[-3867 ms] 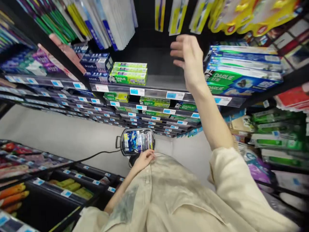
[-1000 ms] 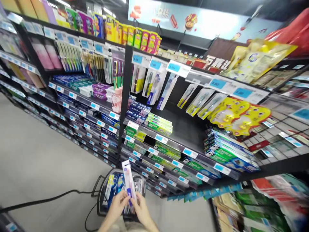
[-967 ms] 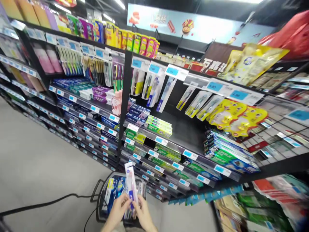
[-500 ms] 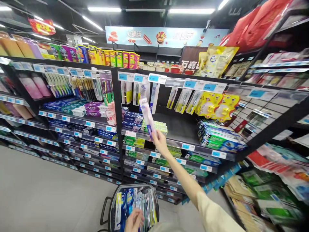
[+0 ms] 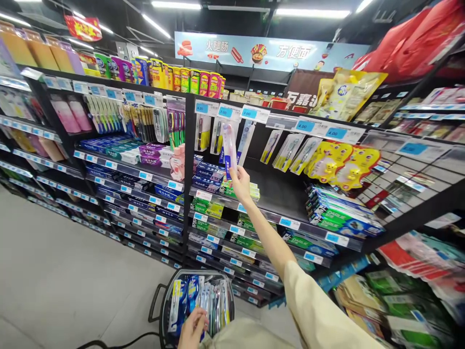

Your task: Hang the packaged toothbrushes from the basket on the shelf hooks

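My right hand [image 5: 240, 182] is closed on the lower end of a packaged toothbrush [image 5: 229, 145], pink and clear above and blue below, held upright. Behind it, similar toothbrush packs [image 5: 246, 140] hang from a rack under price tags. Low in the view, my left hand [image 5: 194, 325] is at a dark shopping basket [image 5: 164, 303], its fingers curled among the packs there. What those fingers grip, if anything, is hidden. Several toothbrush packs [image 5: 214, 303] stand in the basket, beside blue-and-yellow packs [image 5: 175, 303] on its left side.
Toothpaste boxes [image 5: 337, 211] are stacked on the shelf at right, near yellow blister packs [image 5: 341, 162]. More boxes [image 5: 156, 155] lie at left. A wire grid [image 5: 410, 167] closes off the right side. Grey floor [image 5: 72, 271] stretches out at left.
My right hand has brought the toothbrush pack up and closer to the hanging row, turning it more upright. My left hand has shifted slightly left and stays at the basket. The view has shifted slightly.
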Action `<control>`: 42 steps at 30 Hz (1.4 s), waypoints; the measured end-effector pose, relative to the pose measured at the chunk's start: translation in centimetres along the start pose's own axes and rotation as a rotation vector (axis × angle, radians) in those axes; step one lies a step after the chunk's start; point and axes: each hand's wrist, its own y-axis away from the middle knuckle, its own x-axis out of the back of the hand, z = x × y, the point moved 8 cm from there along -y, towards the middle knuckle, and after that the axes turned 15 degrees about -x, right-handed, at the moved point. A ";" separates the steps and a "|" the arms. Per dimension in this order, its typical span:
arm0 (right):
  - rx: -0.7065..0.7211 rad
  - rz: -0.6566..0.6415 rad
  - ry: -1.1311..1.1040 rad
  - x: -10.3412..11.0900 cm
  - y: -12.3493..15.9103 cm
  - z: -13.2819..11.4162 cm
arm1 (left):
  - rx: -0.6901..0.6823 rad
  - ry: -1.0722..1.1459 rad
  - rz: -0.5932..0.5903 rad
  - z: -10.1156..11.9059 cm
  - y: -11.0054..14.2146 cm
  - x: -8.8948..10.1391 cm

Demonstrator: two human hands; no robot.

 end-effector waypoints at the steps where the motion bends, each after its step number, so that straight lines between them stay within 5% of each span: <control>1: -0.021 -0.007 -0.035 -0.1 -0.1 0.2 | 0.000 -0.004 -0.007 0.1 0.0 0.0; 13: -0.139 -0.032 -0.243 -2.9 -0.8 1.4 | 0.013 -0.036 -0.091 -0.6 0.5 1.1; 25: -0.332 0.009 -0.340 -4.2 -3.5 2.7 | -0.013 -0.041 0.088 -2.0 1.6 1.0; 31: -0.481 -0.002 -0.492 -3.9 -3.9 4.6 | -0.038 -0.015 0.013 -1.3 1.9 1.3; 37: -0.480 -0.119 -0.509 -3.5 0.3 5.9 | -0.085 -0.105 -0.037 3.5 3.2 1.5; 42: -0.427 -0.264 -0.332 -1.9 7.8 5.7 | 0.005 -0.110 -0.020 2.8 4.7 1.5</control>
